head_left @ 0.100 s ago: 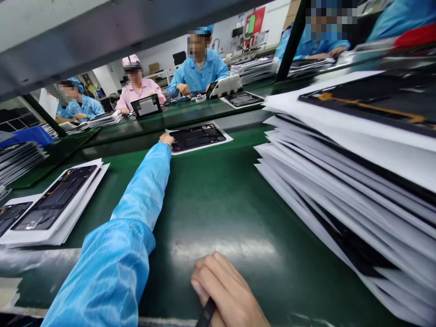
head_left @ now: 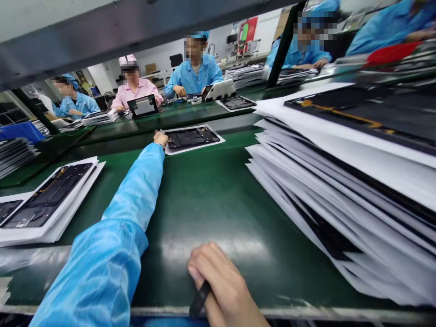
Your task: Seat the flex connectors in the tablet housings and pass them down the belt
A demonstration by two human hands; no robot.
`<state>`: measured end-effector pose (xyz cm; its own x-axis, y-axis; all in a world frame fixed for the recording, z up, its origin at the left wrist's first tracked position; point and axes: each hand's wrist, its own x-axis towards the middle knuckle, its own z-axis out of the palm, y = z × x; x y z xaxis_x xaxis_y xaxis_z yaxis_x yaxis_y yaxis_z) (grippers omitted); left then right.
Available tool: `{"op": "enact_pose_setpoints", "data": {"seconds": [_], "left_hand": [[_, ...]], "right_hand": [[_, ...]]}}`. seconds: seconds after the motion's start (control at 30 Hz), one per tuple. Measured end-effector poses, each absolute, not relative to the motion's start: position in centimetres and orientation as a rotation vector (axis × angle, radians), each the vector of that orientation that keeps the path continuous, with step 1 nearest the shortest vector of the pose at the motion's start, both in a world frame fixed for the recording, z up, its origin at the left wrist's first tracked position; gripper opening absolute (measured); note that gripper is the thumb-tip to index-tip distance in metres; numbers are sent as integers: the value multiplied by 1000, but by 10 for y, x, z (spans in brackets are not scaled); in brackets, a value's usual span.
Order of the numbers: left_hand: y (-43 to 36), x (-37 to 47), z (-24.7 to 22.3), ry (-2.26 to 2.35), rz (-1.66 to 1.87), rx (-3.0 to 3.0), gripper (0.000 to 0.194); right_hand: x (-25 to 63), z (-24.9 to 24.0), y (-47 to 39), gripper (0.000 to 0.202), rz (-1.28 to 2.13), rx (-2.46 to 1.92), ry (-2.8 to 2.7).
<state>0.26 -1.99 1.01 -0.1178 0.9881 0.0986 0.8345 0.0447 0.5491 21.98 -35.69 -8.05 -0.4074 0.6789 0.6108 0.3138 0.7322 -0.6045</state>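
My left arm in a blue sleeve stretches far out over the green bench, and my left hand [head_left: 160, 137] grips the near left edge of a white sheet carrying a black tablet panel [head_left: 190, 137]. My right hand [head_left: 221, 284] rests at the bench's near edge with its fingers closed on a thin black tool [head_left: 200, 299]. To the right rises a tall leaning stack of panels on white sheets [head_left: 340, 181].
A smaller stack of panels on sheets [head_left: 47, 200] lies at the left. Across the green belt [head_left: 204, 200], several people in blue and pink coats sit with panels and stacks. A grey overhead beam [head_left: 102, 32] crosses the top.
The view has shifted slightly; my left hand and the sheet with the panel sit a little further left and up. My right hand has hardly moved.
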Motion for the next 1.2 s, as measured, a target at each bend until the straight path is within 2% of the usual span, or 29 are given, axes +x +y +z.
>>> {"op": "enact_pose_setpoints", "data": {"seconds": [0.17, 0.27, 0.37, 0.43, 0.6, 0.77, 0.8, 0.9, 0.97, 1.07, 1.2], "left_hand": [[-70, 1, 42, 1784, 1075, 1658, 31], [-137, -10, 50, 1578, 1168, 1604, 25], [-239, -18, 33, 1299, 1190, 1547, 30], [-312, -14, 12, 1186, 1132, 1461, 39], [-430, 7, -32, 1022, 904, 1129, 45], [-447, -22, -30, 853, 654, 1022, 75], [-445, -33, -27, 909, 646, 1086, 71], [-437, -61, -22, 1324, 831, 1563, 35], [-429, -71, -26, 1511, 880, 1993, 19], [-413, -73, -36, 1420, 691, 2389, 15], [-390, -63, -33, 1251, 436, 2488, 14]], "right_hand": [[226, -69, -359, 15, 592, -716, -1907], [233, -68, -365, 30, 546, -682, -1795], [239, -64, -377, 46, 504, -697, -1674], [237, -59, -386, 50, 593, -628, -1580], [213, -48, -394, 37, 643, -468, -1463], [202, -48, -392, 19, 589, -553, -1642], [203, -49, -391, 17, 586, -566, -1664], [205, -51, -391, 17, 562, -637, -1748], [204, -52, -391, 19, 558, -661, -1810], [197, -52, -390, 24, 692, -594, -1784], [184, -54, -388, 26, 872, -537, -1657]]}}
